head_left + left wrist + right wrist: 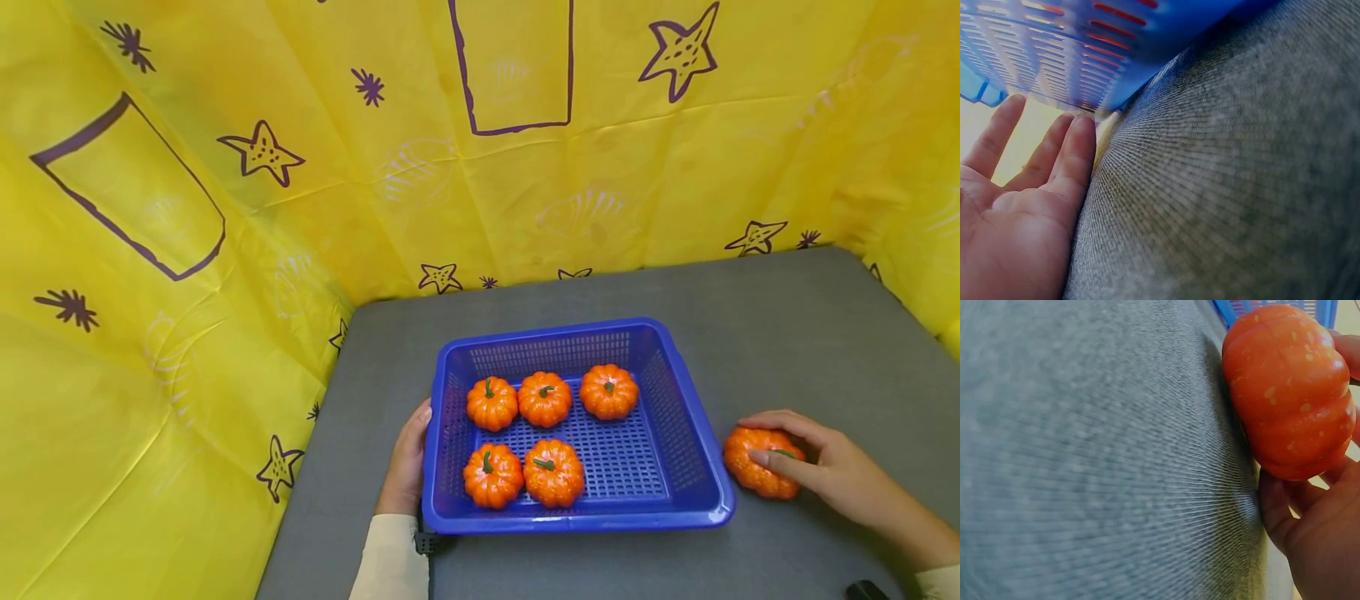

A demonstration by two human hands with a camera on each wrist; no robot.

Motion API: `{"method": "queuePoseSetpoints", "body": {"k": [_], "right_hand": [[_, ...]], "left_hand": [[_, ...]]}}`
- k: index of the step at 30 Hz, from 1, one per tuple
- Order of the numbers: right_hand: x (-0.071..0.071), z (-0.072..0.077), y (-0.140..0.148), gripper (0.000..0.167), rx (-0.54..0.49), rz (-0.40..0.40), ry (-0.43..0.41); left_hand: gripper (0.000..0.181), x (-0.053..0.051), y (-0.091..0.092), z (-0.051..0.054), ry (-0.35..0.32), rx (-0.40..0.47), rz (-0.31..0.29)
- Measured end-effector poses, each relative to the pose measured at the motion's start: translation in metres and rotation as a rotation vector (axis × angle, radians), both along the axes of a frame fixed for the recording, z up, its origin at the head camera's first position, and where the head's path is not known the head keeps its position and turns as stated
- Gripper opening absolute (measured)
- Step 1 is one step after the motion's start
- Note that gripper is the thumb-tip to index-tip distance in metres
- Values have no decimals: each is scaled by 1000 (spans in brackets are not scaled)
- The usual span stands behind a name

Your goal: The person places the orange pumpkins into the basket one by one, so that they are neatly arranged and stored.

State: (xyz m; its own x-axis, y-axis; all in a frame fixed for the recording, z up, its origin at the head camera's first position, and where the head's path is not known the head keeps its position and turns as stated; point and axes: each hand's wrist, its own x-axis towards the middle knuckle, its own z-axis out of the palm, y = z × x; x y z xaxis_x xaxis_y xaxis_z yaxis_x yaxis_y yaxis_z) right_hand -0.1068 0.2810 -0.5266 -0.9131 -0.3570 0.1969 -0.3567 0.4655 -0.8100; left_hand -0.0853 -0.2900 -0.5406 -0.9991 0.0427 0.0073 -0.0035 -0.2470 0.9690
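A blue plastic basket (577, 522) with slotted walls stands on the grey table, with several small orange pumpkins inside. Three pumpkins, one of them (609, 392), line the back; two more, including a pumpkin (553, 473), sit at the front left. My left hand (408, 454) is at the basket's left wall; in the left wrist view its fairly straight fingers (1075, 147) reach the slotted side. Right of the basket, my right hand (832, 467) grips another pumpkin (1291, 394) from above, thumb and fingers around it. That pumpkin is at the table surface; whether it touches is unclear.
The grey cloth-covered table (600, 571) is bordered by yellow patterned fabric (510, 217) at the back and both sides. A dark object (866, 590) shows at the bottom right edge. The right part of the basket floor is bare.
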Motion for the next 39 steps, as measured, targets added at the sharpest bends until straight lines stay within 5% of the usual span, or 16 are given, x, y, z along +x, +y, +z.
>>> {"method": "queuePoseSetpoints", "body": {"k": [7, 26, 39], "right_hand": [[-3, 2, 1, 39, -77, 27, 24], [-11, 33, -2, 42, -74, -37, 43], [-8, 63, -21, 44, -139, 56, 56]], "left_hand": [[59, 0, 0, 0, 8, -3, -7], [59, 0, 3, 1, 12, 3, -3], [62, 0, 3, 0, 25, 21, -10]]}}
